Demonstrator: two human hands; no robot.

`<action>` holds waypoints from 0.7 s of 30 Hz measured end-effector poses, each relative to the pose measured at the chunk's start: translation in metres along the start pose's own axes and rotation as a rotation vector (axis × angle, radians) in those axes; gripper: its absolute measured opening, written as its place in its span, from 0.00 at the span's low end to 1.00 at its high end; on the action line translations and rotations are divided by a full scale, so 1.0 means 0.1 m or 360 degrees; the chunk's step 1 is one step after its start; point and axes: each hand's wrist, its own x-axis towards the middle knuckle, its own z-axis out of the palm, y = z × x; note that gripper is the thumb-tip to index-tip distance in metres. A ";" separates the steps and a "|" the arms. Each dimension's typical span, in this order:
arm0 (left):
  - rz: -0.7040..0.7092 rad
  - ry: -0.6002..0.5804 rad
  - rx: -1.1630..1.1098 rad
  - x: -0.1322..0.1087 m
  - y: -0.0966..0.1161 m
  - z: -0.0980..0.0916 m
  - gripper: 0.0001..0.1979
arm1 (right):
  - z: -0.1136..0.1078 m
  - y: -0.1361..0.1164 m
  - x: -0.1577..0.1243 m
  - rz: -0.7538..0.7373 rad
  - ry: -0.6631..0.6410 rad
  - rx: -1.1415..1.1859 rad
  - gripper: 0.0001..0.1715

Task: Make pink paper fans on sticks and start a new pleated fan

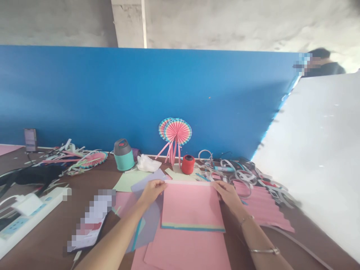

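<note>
A pink sheet [192, 206] with a yellow-green and a blue strip along its near edge is held at its far corners. My left hand [153, 191] pinches the far left corner and my right hand [225, 190] the far right corner. A narrow pale band runs along the edge between them. More pink paper [188, 249] lies beneath and nearer. Purple-grey sheets [149, 225] are spread beside my left forearm. To the right of my right hand rests a pleated pink sheet [266, 204].
Pink paper fans [177, 132] lean on the blue partition [112, 90], near a red spool [188, 165] and teal container [124, 159]. At left are a phone [91, 221] and power strip [33, 221]. Paper scraps [244, 178] lie right. A person [322, 63] is behind the partition.
</note>
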 end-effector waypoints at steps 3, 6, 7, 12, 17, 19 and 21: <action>0.0004 -0.0008 -0.0031 -0.01 0.01 0.01 0.16 | -0.01 0.02 0.01 0.0017 -0.0003 -0.0010 0.27; -0.0001 0.0010 -0.0060 -0.03 0.04 0.01 0.16 | 0.00 0.04 0.02 -0.0014 -0.0018 -0.0002 0.26; -0.0008 0.0011 -0.0069 -0.04 0.06 0.01 0.16 | 0.00 0.06 0.02 -0.0030 -0.0018 -0.0006 0.25; -0.0092 -0.0013 -0.0117 -0.09 0.12 0.02 0.15 | 0.01 0.09 0.02 -0.0090 -0.0027 -0.0088 0.25; -0.0189 -0.0079 -0.0178 -0.07 0.07 0.05 0.15 | -0.01 0.10 0.04 -0.0134 0.0166 -0.0270 0.25; -0.0221 -0.0116 -0.0206 -0.06 0.05 0.08 0.16 | -0.02 0.10 0.04 -0.0252 0.0351 -0.0405 0.23; -0.0246 -0.0153 -0.0233 -0.06 0.04 0.13 0.16 | 0.00 0.09 0.03 -0.0455 0.0486 -0.0552 0.21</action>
